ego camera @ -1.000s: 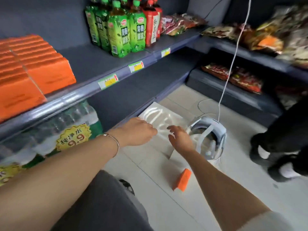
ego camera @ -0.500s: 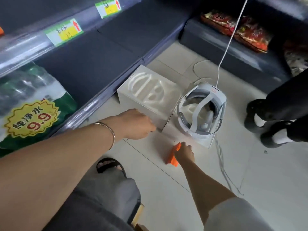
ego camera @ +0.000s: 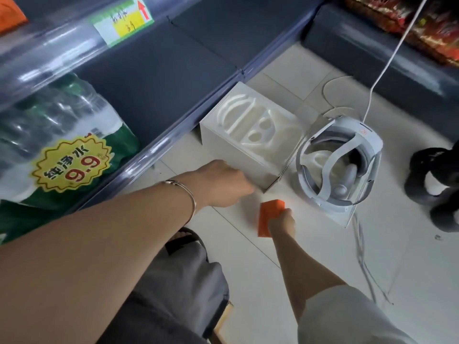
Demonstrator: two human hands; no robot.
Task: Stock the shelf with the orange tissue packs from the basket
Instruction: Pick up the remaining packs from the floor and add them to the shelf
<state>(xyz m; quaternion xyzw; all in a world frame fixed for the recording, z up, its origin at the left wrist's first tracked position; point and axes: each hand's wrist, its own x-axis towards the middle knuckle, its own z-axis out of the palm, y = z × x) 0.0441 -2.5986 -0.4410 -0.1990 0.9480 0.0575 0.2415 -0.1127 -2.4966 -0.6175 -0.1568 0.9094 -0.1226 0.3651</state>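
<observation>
The right hand (ego camera: 282, 223) grips an orange pack (ego camera: 267, 214) by its near end, down by the floor (ego camera: 273, 281) and just in front of a white box (ego camera: 248, 135). The left hand (ego camera: 221, 184) is against the near side of this box; its fingers are hidden, so I cannot tell if they hold anything. A headset (ego camera: 337, 165) lies beside the box.

I see pale floor tiles (ego camera: 248, 281) carrying a white box (ego camera: 250, 135) and a trayed headset (ego camera: 371, 140); the bottom shelf (ego camera: 161, 83) holds bottled water (ego camera: 62, 135).
</observation>
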